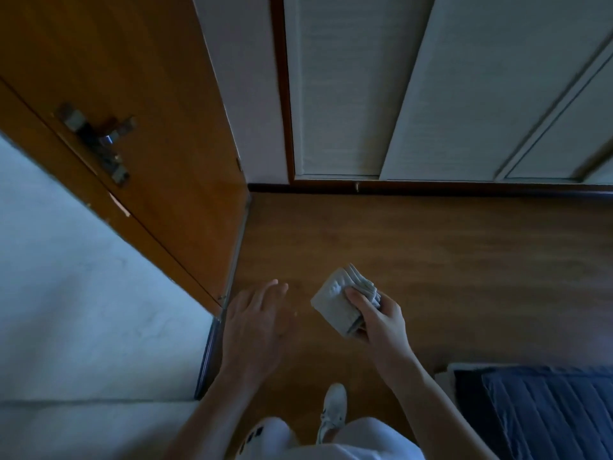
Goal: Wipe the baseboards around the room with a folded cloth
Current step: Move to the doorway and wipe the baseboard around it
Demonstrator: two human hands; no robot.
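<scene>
The folded cloth point(336, 303), a pale, thick pad with its layered edges fanned at the far end, is held above the wooden floor point(431, 260), between the two hands and well short of the far wall. The right hand point(381, 322) grips it, with the thumb pressed on top and the fingers curled underneath. The left hand point(255, 327) holds nothing; it hovers palm down with its fingers relaxed and slightly spread, just beside the lower corner of the open wooden door point(149, 127).

A dark baseboard point(431, 186) runs along the foot of the far wall, under pale sliding panels point(431, 78). A second dark strip point(207, 353) follows the base of the white wall point(66, 277) on the left, down from the door's corner. The door carries a metal handle point(99, 141), which is blurred.

One white shoe point(333, 406) stands on the floor below the hands. Pale shorts point(365, 439) fill the bottom edge, and dark marks on the left leg are too blurred to read. A dark blue quilted cover point(547, 410) lies at the lower right.
</scene>
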